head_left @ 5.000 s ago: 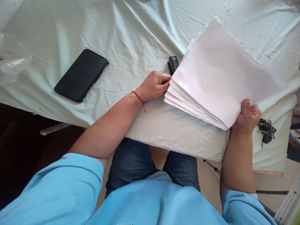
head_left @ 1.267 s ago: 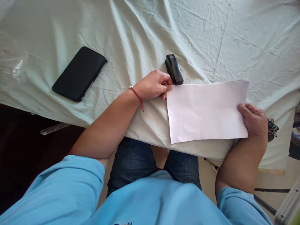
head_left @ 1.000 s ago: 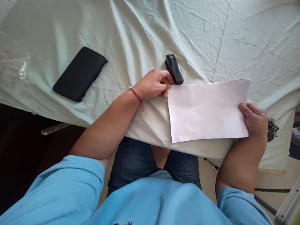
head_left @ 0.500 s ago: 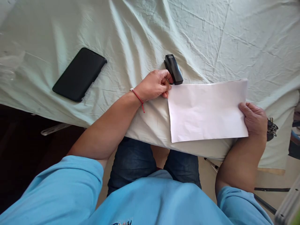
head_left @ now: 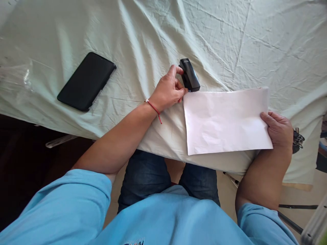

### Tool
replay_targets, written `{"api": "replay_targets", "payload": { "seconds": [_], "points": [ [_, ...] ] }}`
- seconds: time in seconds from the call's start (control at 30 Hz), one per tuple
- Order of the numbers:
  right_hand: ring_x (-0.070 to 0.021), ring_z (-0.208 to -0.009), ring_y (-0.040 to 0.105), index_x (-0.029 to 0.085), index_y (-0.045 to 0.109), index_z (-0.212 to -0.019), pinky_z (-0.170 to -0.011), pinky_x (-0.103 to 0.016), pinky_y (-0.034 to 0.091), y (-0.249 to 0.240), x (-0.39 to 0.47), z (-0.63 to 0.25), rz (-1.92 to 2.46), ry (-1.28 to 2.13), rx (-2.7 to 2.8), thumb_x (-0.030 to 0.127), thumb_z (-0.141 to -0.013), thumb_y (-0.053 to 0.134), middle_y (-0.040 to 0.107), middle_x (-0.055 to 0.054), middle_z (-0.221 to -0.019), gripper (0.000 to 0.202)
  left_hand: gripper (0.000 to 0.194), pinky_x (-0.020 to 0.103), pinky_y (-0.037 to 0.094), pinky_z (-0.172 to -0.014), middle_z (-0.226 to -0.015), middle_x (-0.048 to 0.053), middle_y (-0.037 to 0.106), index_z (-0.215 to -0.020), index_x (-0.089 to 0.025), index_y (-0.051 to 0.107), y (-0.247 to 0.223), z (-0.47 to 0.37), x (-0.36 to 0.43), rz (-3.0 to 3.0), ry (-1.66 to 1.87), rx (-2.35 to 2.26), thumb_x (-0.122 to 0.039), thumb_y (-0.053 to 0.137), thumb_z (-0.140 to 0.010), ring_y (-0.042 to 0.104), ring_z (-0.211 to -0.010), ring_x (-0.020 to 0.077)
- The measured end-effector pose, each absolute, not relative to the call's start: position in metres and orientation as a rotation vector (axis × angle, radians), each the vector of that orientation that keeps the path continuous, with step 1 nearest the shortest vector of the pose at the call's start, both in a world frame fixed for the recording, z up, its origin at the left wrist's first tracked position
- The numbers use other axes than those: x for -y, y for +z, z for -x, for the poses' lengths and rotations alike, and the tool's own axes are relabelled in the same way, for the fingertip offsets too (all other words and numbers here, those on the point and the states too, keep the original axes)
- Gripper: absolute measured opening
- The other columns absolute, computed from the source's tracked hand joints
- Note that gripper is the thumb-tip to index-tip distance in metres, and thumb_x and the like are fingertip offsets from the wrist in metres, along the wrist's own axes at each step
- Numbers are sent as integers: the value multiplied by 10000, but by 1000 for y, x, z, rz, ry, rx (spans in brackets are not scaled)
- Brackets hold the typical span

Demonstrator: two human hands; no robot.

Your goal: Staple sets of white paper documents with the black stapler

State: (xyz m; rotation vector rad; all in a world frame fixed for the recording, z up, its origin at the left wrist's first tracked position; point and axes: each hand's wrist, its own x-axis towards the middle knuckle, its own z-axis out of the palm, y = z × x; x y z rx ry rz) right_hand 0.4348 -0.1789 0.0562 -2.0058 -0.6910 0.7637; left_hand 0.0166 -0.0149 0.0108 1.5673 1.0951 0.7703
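A black stapler (head_left: 190, 75) lies tilted on the cloth, its near end at the top left corner of some white paper sheets (head_left: 227, 120). My left hand (head_left: 170, 86) is closed on the stapler's left side, index finger curled against it and thumb by its near end. Part of that grip is hidden behind the fingers. My right hand (head_left: 279, 131) pinches the right edge of the sheets, thumb on top and the other fingers underneath. The stack shows more than one layer along its upper edge.
A black tablet or large phone (head_left: 87, 81) lies to the left on the pale green cloth (head_left: 143, 34). Clear plastic (head_left: 17, 76) is at the far left. Beside my right wrist is a bunch of metal and black items (head_left: 297, 140). The table's front edge runs above my lap.
My left hand has shifted slightly up along the stapler, its index finger higher and more extended. The sheets' right edge has moved slightly right with my right hand.
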Motion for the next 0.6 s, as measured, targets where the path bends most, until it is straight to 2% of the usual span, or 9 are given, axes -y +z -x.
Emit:
{"api": "replay_targets", "payload": {
  "seconds": [0.17,0.23,0.4,0.6],
  "points": [
    [-134,-670,648,213,888,-892,-561,-237,521,57,180,-436,2016,762,651,538,-495,1154,828,-12,-828,578,764,289,583,-729,-903,-63,765,-1613,-300,639,19,-21,22,-1623,855,-1095,-87,797,-896,675,-724,140],
    [-134,-659,647,212,890,-891,-548,-237,524,57,180,-438,2025,776,631,524,-477,1158,821,-9,-817,584,802,279,588,-760,-920,-55,758,-1659,-300,659,19,-22,24,-1665,868,-1083,-85,768,-895,679,-764,143],
    [-141,-671,655,218,887,-884,-551,-255,532,55,179,-439,2006,746,644,520,-511,1135,821,-12,-849,540,560,319,629,-815,-1101,33,790,-1467,-297,840,17,-23,25,-1771,902,-1057,-141,789,-931,745,-909,186],
    [-136,-719,646,221,884,-871,-587,-250,526,53,177,-439,1952,714,640,502,-516,1130,821,-7,-874,515,418,369,698,-945,-1218,75,747,-1328,-287,889,17,-25,22,-1812,951,-1058,-131,806,-950,767,-1121,233]
  ]
}}
